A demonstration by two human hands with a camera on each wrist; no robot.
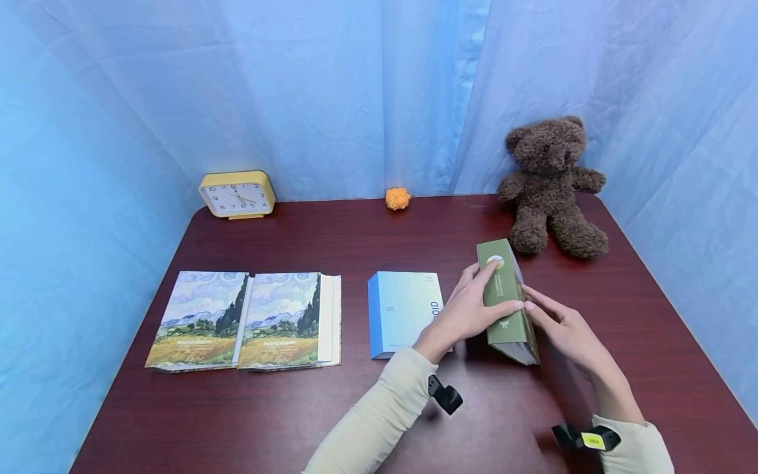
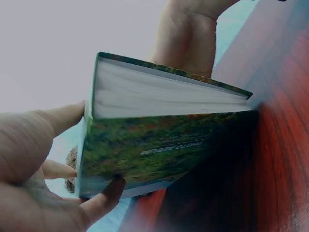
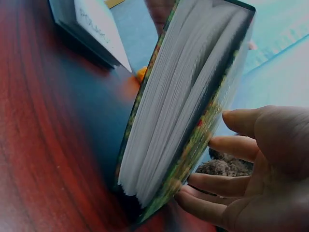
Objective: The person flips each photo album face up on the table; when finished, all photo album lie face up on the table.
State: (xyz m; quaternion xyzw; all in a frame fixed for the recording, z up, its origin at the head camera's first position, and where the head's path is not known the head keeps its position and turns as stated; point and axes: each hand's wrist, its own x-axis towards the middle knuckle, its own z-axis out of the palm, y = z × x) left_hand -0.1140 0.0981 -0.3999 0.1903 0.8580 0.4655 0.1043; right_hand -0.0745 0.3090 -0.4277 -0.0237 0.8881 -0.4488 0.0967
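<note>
A thick green photo album (image 1: 500,296) stands on its page edges near the table's right side, its spine facing up and its covers slightly spread. My left hand (image 1: 468,306) grips it from the left, with thumb and a finger on the spine and another finger (image 2: 104,200) against the painted cover. On the opposite side, my right hand (image 1: 565,329) rests its fairly straight fingertips on the other cover, thumb near the spine's edge. The right wrist view shows white pages (image 3: 178,92) fanned between the covers.
A blue-white book (image 1: 405,313) lies left of the album, partly behind my left forearm. Two painted photo albums (image 1: 198,316) lie side by side farther left. At the back are a yellow clock (image 1: 238,195), a small orange object (image 1: 397,198) and a brown teddy bear (image 1: 551,187).
</note>
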